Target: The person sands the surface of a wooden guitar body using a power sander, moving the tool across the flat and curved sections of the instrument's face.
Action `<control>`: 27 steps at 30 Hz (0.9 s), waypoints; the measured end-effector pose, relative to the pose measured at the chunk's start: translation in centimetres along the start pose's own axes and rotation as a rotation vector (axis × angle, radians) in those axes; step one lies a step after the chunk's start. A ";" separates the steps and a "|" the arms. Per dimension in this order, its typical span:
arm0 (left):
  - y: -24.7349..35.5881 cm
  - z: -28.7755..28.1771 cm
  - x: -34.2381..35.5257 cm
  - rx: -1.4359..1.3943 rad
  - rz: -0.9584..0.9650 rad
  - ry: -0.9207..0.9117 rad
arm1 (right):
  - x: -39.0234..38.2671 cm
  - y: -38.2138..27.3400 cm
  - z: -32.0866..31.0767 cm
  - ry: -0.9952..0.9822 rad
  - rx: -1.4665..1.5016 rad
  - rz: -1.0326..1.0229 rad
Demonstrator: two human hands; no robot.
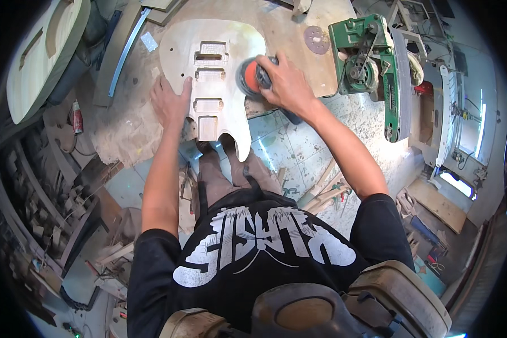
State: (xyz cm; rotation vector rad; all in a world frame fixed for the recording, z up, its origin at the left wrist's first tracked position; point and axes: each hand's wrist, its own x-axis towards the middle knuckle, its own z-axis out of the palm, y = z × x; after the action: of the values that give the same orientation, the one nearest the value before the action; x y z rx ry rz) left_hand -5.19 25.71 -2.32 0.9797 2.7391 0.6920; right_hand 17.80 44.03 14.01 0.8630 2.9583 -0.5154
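Observation:
A pale wooden electric guitar body (180,45) with routed cavities lies on the workbench (129,107), its horn overhanging the near edge. My left hand (169,100) grips the left edge near its lower cutout. In my right hand (286,84) is a black and orange sander (250,76), held at the body's right edge; the underside of its pad is hidden.
A green belt sanding machine (352,34) stands at the bench's right, beside a round sanding disc (316,39). A second guitar body (42,62), metal strip (124,59) and red-and-white tube (76,118) are at left. Wood offcuts (315,197) lie on the tiled floor below.

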 end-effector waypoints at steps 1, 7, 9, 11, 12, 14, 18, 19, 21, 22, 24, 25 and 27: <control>0.1 -0.1 0.0 -0.008 0.001 -0.005 | 0.6 0.3 -0.1 0.007 -0.012 0.007; 0.0 -0.2 -0.3 -0.013 -0.014 -0.012 | -3.4 -0.5 0.5 -0.113 0.024 0.023; 0.3 -0.4 -0.2 -0.011 -0.013 -0.008 | -4.2 -0.5 0.6 -0.103 0.030 0.038; 0.6 -0.5 0.1 -0.039 -0.017 -0.042 | -3.8 -0.4 0.4 -0.090 0.038 0.058; 0.6 -0.5 0.1 -0.037 -0.014 -0.040 | -2.7 0.0 0.1 -0.058 0.033 0.047; 0.3 -0.5 0.0 -0.045 -0.015 -0.022 | -0.1 0.8 -0.4 -0.024 0.032 0.038; -0.1 -0.3 0.0 -0.015 -0.008 0.004 | 1.9 1.8 -0.9 -0.031 -0.012 0.081; -0.1 -0.3 0.0 -0.027 -0.012 -0.014 | 1.1 1.7 -0.9 -0.051 -0.007 0.067; 0.3 -0.5 0.0 -0.045 -0.019 -0.030 | -0.7 1.7 -0.8 -0.074 -0.009 0.050; 0.4 -0.5 0.0 -0.047 -0.021 -0.027 | -1.9 1.8 -0.6 -0.094 -0.011 0.063; 0.4 -0.4 -0.1 -0.050 -0.025 -0.023 | -2.4 1.8 -0.6 -0.116 -0.015 0.074; 0.4 -0.4 -0.1 -0.029 -0.023 -0.022 | -2.2 1.9 -0.7 -0.106 -0.028 0.081; 0.4 -0.4 -0.1 -0.005 -0.013 -0.019 | -1.4 2.0 -1.0 -0.089 -0.039 0.093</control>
State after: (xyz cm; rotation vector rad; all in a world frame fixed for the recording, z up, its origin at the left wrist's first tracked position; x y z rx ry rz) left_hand -5.01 25.82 -1.75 0.9616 2.7234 0.6830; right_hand 20.12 45.21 14.50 0.9424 2.8227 -0.4780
